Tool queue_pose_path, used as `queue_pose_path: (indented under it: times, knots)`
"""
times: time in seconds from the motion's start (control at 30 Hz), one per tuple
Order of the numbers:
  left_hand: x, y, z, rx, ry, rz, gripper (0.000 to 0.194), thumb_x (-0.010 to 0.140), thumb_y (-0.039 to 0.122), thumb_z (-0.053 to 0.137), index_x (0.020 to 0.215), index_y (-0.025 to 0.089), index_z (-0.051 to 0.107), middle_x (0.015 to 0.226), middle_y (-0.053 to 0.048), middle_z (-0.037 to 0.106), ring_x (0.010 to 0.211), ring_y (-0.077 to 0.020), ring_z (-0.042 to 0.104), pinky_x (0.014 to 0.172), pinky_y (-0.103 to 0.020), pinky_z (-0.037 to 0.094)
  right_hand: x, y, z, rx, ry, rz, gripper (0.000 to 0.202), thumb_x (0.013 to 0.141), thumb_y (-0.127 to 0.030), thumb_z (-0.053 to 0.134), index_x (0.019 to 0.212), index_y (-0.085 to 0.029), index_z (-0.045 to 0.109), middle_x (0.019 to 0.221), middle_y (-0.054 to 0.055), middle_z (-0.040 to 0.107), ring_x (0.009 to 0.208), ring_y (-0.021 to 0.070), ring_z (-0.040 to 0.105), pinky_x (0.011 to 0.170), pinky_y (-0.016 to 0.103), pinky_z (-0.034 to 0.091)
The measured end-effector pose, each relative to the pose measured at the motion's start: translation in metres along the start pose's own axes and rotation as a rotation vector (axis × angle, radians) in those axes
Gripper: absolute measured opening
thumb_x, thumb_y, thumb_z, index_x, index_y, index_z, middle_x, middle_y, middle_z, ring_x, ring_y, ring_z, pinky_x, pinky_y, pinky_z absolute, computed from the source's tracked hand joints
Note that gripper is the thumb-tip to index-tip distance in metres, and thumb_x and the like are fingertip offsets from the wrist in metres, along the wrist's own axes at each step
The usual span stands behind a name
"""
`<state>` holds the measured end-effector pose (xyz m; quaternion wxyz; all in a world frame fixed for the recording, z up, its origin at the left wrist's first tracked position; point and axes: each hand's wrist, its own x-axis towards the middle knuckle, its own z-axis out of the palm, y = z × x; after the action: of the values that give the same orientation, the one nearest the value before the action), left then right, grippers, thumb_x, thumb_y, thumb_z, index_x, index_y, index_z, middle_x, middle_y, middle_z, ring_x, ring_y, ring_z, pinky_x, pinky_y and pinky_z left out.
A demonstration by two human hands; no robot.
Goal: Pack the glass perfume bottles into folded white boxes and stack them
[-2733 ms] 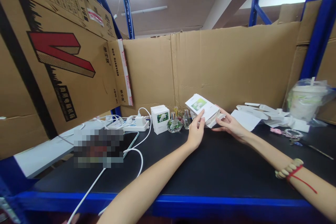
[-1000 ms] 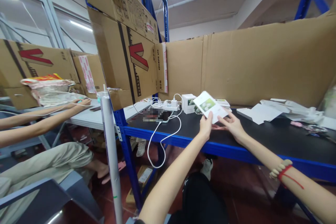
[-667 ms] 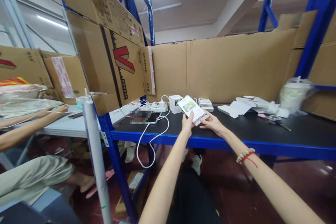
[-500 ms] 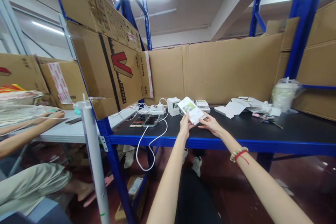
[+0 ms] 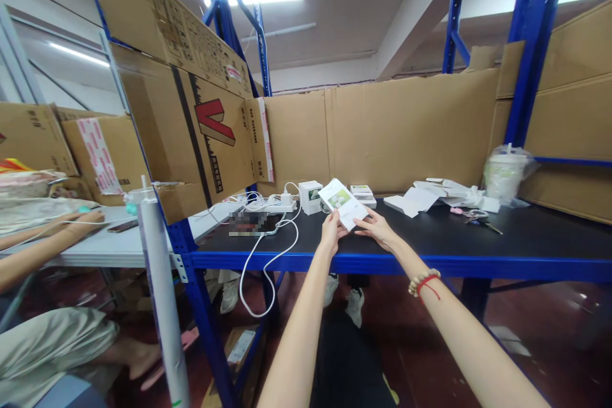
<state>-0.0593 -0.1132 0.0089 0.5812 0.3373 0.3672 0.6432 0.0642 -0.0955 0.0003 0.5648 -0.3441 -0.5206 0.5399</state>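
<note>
A white box with a green picture (image 5: 343,202) is held tilted above the front part of the black tabletop (image 5: 430,236). My left hand (image 5: 331,231) grips its lower left side, and my right hand (image 5: 376,229) holds its lower right corner. Just behind it on the table stand a small white box (image 5: 310,197) on the left and a low stack of flat white boxes (image 5: 363,195) on the right.
White papers (image 5: 415,199), keys (image 5: 478,217) and a bagged cup (image 5: 504,172) lie to the right. At the left are a power strip (image 5: 275,204) and a looping white cable (image 5: 243,280). Another person's hands (image 5: 88,220) rest at the neighbouring table (image 5: 119,242).
The view has shifted slightly, so most things appear a little further left and lower. Both hands still hold the box, whose picture now faces the camera a little more.
</note>
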Motion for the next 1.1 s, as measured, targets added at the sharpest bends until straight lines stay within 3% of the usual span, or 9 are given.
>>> queue_pose_path:
  times: [0.4,0.67,0.83,1.1]
  knots:
    - [0.0,0.001,0.002,-0.001,0.015,-0.002,0.028,0.086,0.03,0.042,0.096,0.009,0.058,0.069,-0.009,0.066,0.061,-0.015,0.064,0.061,-0.027,0.053,0.002,0.001,-0.002,-0.01,-0.029,-0.013,0.065,0.058,-0.012,0.072,0.118,-0.028,0.054,0.088,0.001,0.069,0.082,0.0182,0.065,0.059,0.026,0.059]
    - [-0.002,0.003,0.002,0.006,0.0,0.0,0.024,0.086,0.026,0.042,0.094,0.009,0.057,0.065,-0.005,0.065,0.049,-0.0103,0.059,0.055,-0.024,0.052,-0.007,-0.005,0.006,0.008,0.023,0.003,0.063,0.059,-0.006,0.069,0.116,-0.027,0.054,0.084,0.0,0.069,0.077,0.015,0.064,0.05,0.019,0.056]
    - [-0.001,0.003,0.0,0.048,-0.057,-0.019,0.022,0.086,0.027,0.043,0.096,0.011,0.055,0.068,-0.007,0.066,0.057,-0.0136,0.064,0.058,-0.025,0.054,-0.009,-0.008,0.009,0.009,0.03,0.008,0.062,0.063,-0.007,0.066,0.12,-0.027,0.051,0.081,0.0,0.069,0.069,0.0124,0.064,0.049,0.018,0.055]
    - [0.001,0.002,-0.001,0.13,-0.116,-0.022,0.023,0.076,0.028,0.059,0.092,0.011,0.056,0.078,-0.009,0.068,0.064,-0.0176,0.066,0.064,-0.03,0.056,-0.005,-0.004,0.006,-0.007,0.036,-0.004,0.065,0.063,-0.009,0.067,0.122,-0.026,0.049,0.081,0.0,0.068,0.068,0.0132,0.063,0.049,0.02,0.055]
